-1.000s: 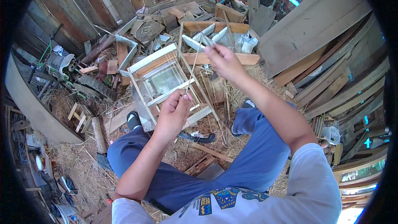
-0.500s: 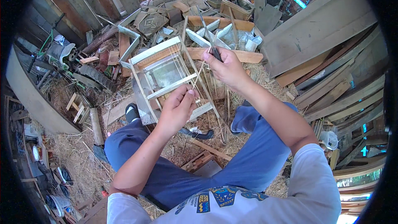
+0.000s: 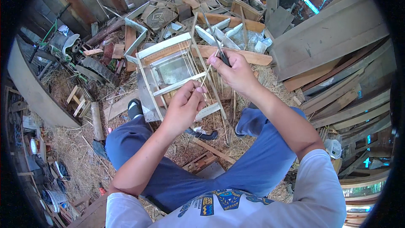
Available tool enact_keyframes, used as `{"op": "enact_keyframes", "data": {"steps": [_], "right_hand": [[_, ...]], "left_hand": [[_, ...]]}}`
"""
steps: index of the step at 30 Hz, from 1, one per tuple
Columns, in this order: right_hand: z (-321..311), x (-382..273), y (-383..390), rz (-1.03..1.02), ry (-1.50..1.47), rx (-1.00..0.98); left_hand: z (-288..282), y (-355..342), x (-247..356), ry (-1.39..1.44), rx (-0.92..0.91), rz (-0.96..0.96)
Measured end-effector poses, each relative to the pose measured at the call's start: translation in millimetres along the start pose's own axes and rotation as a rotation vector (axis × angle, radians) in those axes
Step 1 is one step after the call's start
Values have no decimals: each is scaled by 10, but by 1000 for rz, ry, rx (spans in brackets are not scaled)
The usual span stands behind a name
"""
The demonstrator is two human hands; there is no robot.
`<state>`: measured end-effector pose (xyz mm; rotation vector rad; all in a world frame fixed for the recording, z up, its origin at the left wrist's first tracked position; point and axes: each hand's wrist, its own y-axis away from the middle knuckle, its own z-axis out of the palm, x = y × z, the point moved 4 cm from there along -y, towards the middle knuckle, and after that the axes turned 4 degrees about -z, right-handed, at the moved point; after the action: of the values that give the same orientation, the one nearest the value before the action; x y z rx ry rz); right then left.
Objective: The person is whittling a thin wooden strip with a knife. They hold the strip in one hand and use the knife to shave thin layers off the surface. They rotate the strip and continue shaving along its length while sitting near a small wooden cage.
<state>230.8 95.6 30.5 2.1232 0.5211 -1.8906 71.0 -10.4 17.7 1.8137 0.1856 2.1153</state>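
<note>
In the head view, my left hand (image 3: 190,103) is closed on a thin pale stick (image 3: 206,76), which slants up to the right. My right hand (image 3: 233,71) grips the dark handle of a knife (image 3: 214,31), whose blade points up and away, with the thumb at the stick's upper end. Below and beyond my hands stands a pale wooden frame (image 3: 164,40) with slats and thin rods, around a cloudy pane (image 3: 171,69). It rests on a grey board (image 3: 144,97).
Scrap wood and white angled pieces (image 3: 139,29) lie at the back by the plank wall (image 3: 88,0). A wheeled machine (image 3: 67,48) and curved panel (image 3: 36,84) are at left. Large boards (image 3: 325,33) lean at right. Straw covers the floor (image 3: 84,152) around my legs.
The knife in my right hand has become clearly visible, its blade turned upward. Both hands have shifted slightly right, and the right hand slightly down, still with the stick between them.
</note>
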Motion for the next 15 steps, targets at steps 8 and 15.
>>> {"op": "enact_keyframes", "data": {"steps": [8,15], "right_hand": [[-11,23,9,-229,239,-3],[149,-195,136,-454,705,-134]], "left_hand": [[-48,-40,-35,77,-18,111],[-120,24,66,172,4,96]]}}
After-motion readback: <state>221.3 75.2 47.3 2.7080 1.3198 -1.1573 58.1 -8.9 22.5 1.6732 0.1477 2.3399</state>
